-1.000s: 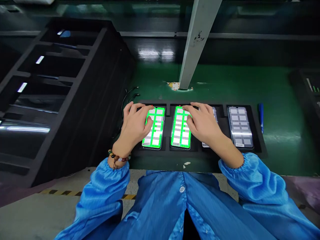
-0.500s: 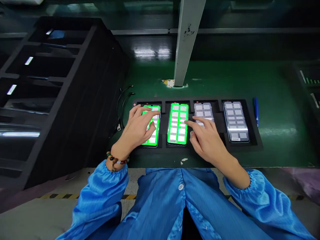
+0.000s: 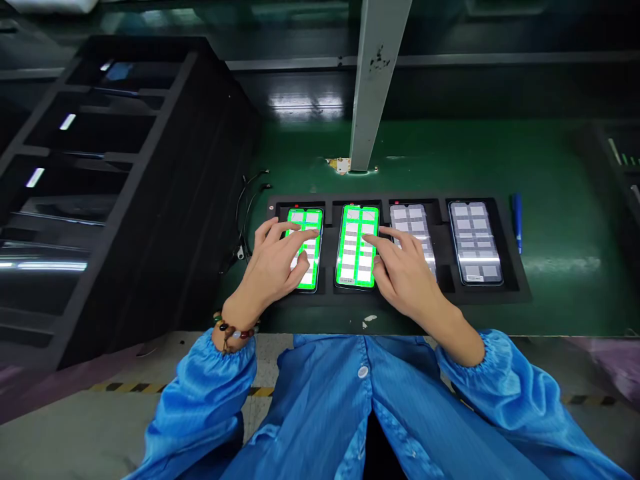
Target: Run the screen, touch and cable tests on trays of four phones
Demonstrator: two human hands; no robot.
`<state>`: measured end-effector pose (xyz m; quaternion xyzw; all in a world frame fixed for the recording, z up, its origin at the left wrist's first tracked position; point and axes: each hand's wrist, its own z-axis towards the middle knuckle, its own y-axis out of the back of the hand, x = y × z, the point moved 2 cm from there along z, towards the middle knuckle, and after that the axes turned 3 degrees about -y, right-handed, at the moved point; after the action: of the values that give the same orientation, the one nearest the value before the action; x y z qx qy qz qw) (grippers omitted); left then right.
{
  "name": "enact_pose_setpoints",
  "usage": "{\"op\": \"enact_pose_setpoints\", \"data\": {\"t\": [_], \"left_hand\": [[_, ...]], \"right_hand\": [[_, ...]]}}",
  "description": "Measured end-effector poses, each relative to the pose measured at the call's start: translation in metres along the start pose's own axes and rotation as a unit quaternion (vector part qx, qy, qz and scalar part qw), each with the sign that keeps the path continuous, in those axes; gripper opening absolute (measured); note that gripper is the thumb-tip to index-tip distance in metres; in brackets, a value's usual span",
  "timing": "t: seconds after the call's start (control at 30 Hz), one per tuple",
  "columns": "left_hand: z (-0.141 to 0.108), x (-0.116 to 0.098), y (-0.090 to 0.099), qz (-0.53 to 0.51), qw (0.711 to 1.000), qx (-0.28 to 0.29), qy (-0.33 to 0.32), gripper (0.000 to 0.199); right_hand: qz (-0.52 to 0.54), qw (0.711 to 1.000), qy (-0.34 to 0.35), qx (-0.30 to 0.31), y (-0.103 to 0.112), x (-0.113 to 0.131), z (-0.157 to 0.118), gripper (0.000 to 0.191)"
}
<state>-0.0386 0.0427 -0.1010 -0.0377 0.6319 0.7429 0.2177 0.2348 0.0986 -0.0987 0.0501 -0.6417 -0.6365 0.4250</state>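
Several smartphones lie face up in a black foam tray [image 3: 327, 297] on the green bench. My left hand [image 3: 275, 263] is over the leftmost smartphone [image 3: 313, 267], its fingers apart and the index fingertip at the upper right of the screen. The second smartphone [image 3: 347, 250] shows white blocks in green bars. My right hand [image 3: 407, 273] reaches to it from the right, index finger extended at the screen's right half. Behind that hand the third smartphone [image 3: 410, 217] is partly hidden; its screen is grey. The rightmost smartphone [image 3: 475, 243], also grey with pale blocks, lies untouched. Neither hand holds anything.
A large black slotted rack [image 3: 175, 200] stands at the left, with black cables [image 3: 243, 207] beside it. A blue pen [image 3: 517, 223] lies right of the tray. Behind, a grey metal post [image 3: 375, 93] rises from the bench. Another dark rack [image 3: 620, 160] is at the far right edge.
My right hand has moved slightly left, its index finger further onto the second smartphone's screen. My left index fingertip has slid a little down the leftmost screen. The view has shifted slightly.
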Motion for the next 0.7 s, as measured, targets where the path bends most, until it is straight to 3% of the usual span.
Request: {"op": "enact_pose_setpoints", "data": {"t": [0.17,0.3,0.5,0.7], "left_hand": [[-0.023,0.006,0.007,0.036,0.996,-0.057,0.064,0.043],[-0.030,0.009,0.011,0.055,0.992,-0.065,0.097,0.041],[-0.019,-0.003,0.004,0.039,0.996,-0.064,0.056,0.038],[-0.007,-0.020,-0.002,0.005,1.000,-0.015,0.006,0.045]], "right_hand": [[0.023,0.999,0.017,0.034,-0.012,0.021,0.013,0.051],[0.037,0.999,-0.001,0.026,-0.008,0.013,0.011,0.050],[0.026,0.997,-0.073,-0.003,0.013,-0.009,-0.009,0.045],[0.045,0.998,-0.037,0.014,-0.006,0.009,0.007,0.046]]}}
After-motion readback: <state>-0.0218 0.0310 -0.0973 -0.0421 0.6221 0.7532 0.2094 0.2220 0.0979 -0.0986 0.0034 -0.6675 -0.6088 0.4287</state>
